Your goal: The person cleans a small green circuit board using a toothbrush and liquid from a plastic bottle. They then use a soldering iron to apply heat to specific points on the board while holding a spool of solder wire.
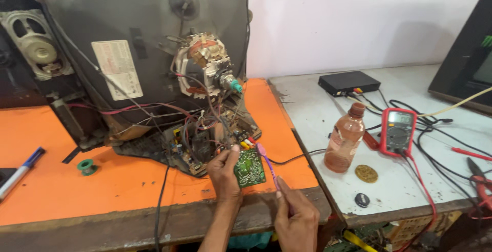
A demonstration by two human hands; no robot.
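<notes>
1. Green board (249,168) pinched upright in the left hand (224,172), just beside the open TV chassis (197,149) — its face turned to the viewer.
2. Right hand (295,216) grips a purple tool (268,166), tip at the board's edge.
3. Both sit on the orange bench (128,180).

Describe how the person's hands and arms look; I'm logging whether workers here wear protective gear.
Both are bare: the left hand and the right hand wear no gloves, and no rings, watch or bracelet show. The left forearm is uncovered down to the frame edge, with no sleeve in view. The nails are short. Little shows of the right arm beyond the wrist.
</notes>
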